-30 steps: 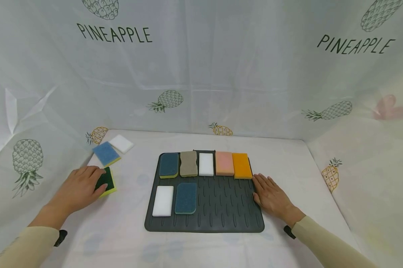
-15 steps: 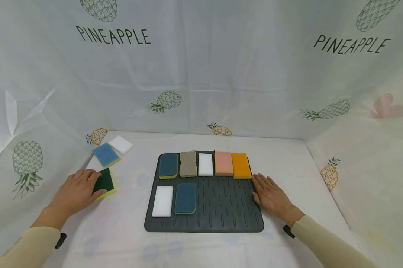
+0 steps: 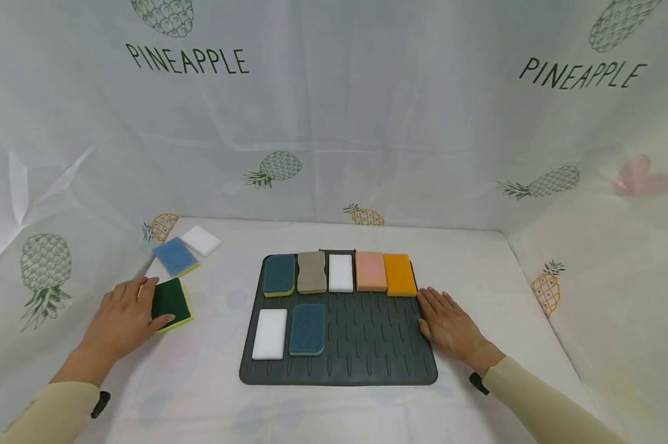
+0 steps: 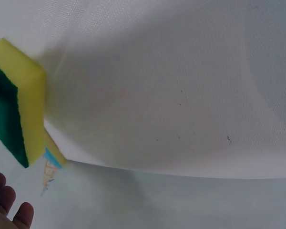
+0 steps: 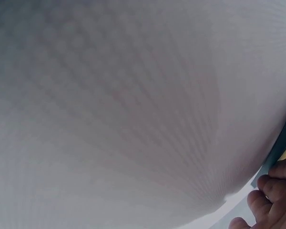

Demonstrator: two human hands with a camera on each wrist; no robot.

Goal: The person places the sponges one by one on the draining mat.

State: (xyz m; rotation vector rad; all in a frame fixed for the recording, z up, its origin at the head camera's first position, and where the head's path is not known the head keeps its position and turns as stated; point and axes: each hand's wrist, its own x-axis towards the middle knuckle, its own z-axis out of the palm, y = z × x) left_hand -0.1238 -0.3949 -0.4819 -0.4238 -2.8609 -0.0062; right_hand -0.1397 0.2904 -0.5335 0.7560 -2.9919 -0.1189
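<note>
In the head view, a sponge with a dark green scouring face and yellow foam (image 3: 170,305) lies on the table at the left. My left hand (image 3: 122,317) is beside it, its thumb tip at the near edge. The left wrist view shows the other fingers (image 4: 7,198) spread apart from the sponge's foam side (image 4: 32,109). My right hand (image 3: 450,324) rests flat at the right edge of the dark grey ridged mat (image 3: 378,345), fingertips near the orange sponge (image 3: 400,275). In the right wrist view its fingers (image 5: 260,205) lie loosely bent.
Beyond the left hand lie a blue-and-yellow sponge (image 3: 176,256) and a white sponge (image 3: 201,240). On the mat's back row are teal (image 3: 279,273), grey wavy (image 3: 312,272), white (image 3: 341,273) and pink (image 3: 370,271) sponges. White (image 3: 270,334) and blue (image 3: 307,330) ones lie in front.
My left hand has drawn back slightly left, its fingers coming off the green-and-yellow sponge, more of which now shows. The right hand has stayed at the mat's edge.
</note>
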